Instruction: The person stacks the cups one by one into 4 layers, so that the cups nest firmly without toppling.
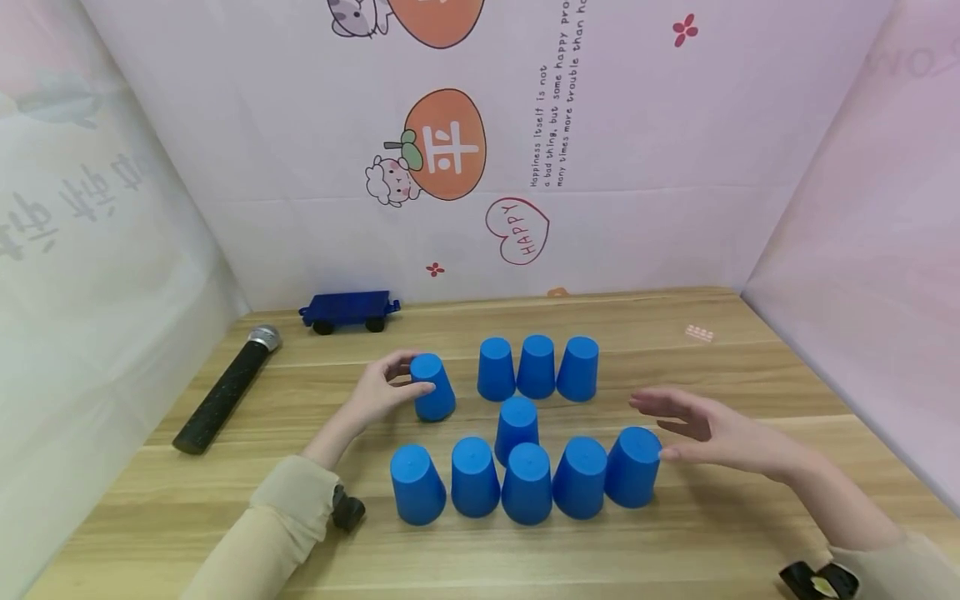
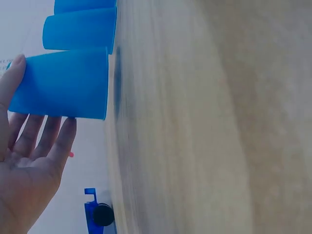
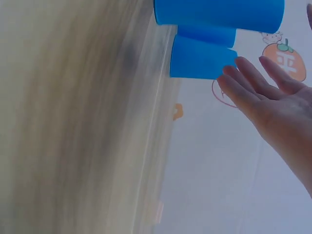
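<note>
My left hand (image 1: 380, 389) grips an upside-down blue plastic cup (image 1: 434, 398), thumb on one side and fingers on the other. In the left wrist view, this tilted cup (image 2: 63, 85) shows its rim slightly off the wood. To its right stand three more upside-down cups (image 1: 537, 367) side by side. Nearer me, several matching cups (image 1: 475, 479) form a front row, and a single cup (image 1: 517, 427) stands just behind the middle one. Beside the rightmost front cup (image 1: 633, 468) is my right hand (image 1: 705, 427), its fingers loosely extended and holding nothing.
A black microphone (image 1: 227, 392) with a silver head lies on the left of the wooden table (image 1: 600, 554). Near the back edge stands a dark blue toy wagon (image 1: 349, 310). White printed cloth (image 1: 637, 167) walls in the back and both sides.
</note>
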### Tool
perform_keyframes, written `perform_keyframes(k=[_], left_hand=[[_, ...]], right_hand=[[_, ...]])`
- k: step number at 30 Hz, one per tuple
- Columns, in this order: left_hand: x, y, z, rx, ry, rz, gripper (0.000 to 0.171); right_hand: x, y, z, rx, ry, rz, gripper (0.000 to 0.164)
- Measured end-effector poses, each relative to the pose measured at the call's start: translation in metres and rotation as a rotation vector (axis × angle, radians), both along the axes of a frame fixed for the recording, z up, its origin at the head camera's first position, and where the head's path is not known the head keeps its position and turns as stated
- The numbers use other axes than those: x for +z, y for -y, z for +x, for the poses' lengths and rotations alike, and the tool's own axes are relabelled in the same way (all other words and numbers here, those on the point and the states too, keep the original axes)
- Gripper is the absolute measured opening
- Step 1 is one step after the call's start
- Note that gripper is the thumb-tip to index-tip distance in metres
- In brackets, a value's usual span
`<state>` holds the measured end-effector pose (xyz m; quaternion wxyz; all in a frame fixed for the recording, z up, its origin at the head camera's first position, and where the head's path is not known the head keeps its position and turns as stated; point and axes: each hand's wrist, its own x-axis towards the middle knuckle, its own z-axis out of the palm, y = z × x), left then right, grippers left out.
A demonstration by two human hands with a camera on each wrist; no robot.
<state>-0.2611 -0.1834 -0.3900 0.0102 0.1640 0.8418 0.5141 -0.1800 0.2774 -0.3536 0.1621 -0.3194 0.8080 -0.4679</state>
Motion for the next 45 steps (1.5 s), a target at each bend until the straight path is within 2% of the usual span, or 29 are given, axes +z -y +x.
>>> perform_keyframes(k=[3, 8, 13, 18, 21, 29, 34, 45], left_hand=[[-0.001, 0.000, -0.004, 0.037, 0.005, -0.002, 0.056], [-0.002, -0.004, -0.009, 0.078, 0.009, -0.009, 0.057], [-0.001, -0.014, -0.010, 0.077, 0.009, -0.013, 0.058], [0.019, -0.029, 0.005, 0.072, 0.007, -0.028, 0.053], [0.026, -0.035, 0.008, 0.080, 0.007, -0.033, 0.050], [-0.006, -0.031, -0.022, 0.092, -0.003, 0.001, 0.053], [-0.006, -0.032, -0.026, 0.083, -0.002, -0.008, 0.052], [0.000, -0.037, -0.025, 0.057, 0.020, -0.035, 0.051]], right_hand=[[-0.002, 0.000, 0.007, 0.018, 0.019, -0.020, 0.058], [-0.010, 0.004, 0.013, -0.009, -0.004, -0.024, 0.058], [-0.014, 0.010, 0.017, -0.061, -0.004, -0.003, 0.055], [-0.015, 0.014, 0.019, -0.079, 0.004, -0.022, 0.053], [-0.016, 0.015, 0.019, -0.078, 0.001, -0.039, 0.053], [-0.016, 0.018, 0.020, -0.087, 0.013, -0.029, 0.048], [-0.017, 0.020, 0.020, -0.099, 0.000, -0.012, 0.047], [-0.015, 0.023, 0.019, -0.125, -0.020, 0.021, 0.046]])
